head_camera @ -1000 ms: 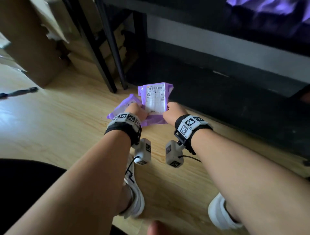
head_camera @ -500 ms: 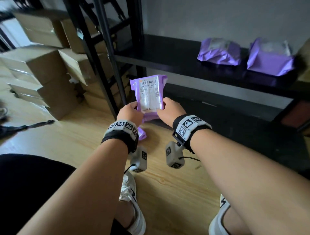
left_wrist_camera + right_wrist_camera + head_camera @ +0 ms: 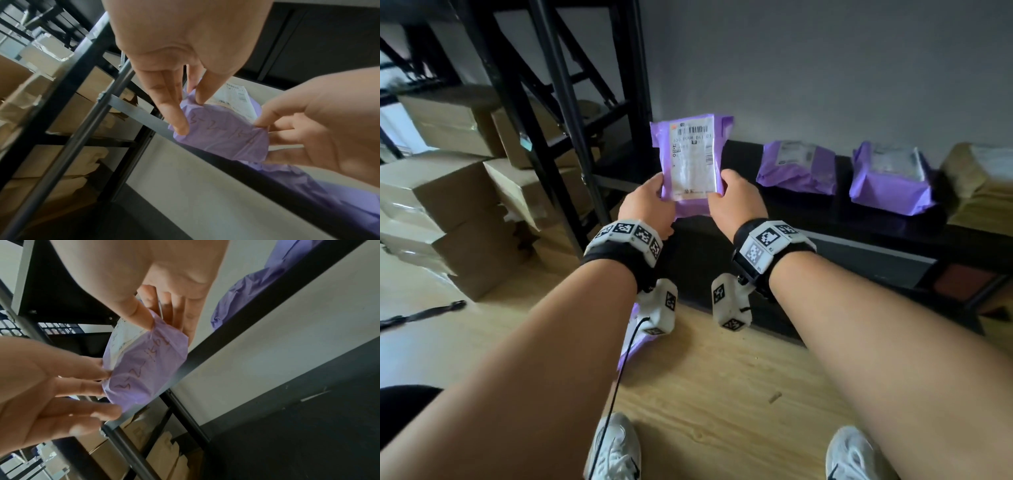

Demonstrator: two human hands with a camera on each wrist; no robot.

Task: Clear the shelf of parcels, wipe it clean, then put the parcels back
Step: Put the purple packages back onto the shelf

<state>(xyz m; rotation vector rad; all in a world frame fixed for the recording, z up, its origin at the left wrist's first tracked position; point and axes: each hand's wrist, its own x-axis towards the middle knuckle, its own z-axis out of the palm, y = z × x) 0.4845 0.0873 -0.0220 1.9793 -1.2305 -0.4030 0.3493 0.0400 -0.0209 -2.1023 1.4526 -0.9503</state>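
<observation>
- The left grip (image 3: 650, 202) pinches the lower left edge of a purple parcel (image 3: 690, 161), thumb on the labelled face and fingers (image 3: 174, 116) behind it.
- The right grip (image 3: 736, 202) clasps the lower right edge of the same parcel in the same way, thumb in front, fingers (image 3: 176, 308) behind.
- The parcel is held upright in the air, white label facing the person, just in front of the left end of the black shelf (image 3: 808, 212) and above its front edge.
- Handwriting shows on the parcel's bottom fold (image 3: 144, 369).
- On the shelf, right of the held parcel, lie a second purple parcel (image 3: 796, 168) and a third purple parcel (image 3: 890, 181), near each other but apart.
- Further right on the shelf sits a brown package (image 3: 976, 171).
- Left of the shelf stands a black rack post (image 3: 571, 113), with cardboard boxes (image 3: 441, 192) stacked behind it on the floor.
- Below the shelf, on the wooden floor (image 3: 722, 394), another purple parcel (image 3: 633, 342) peeks out from under the left wrist camera.
</observation>
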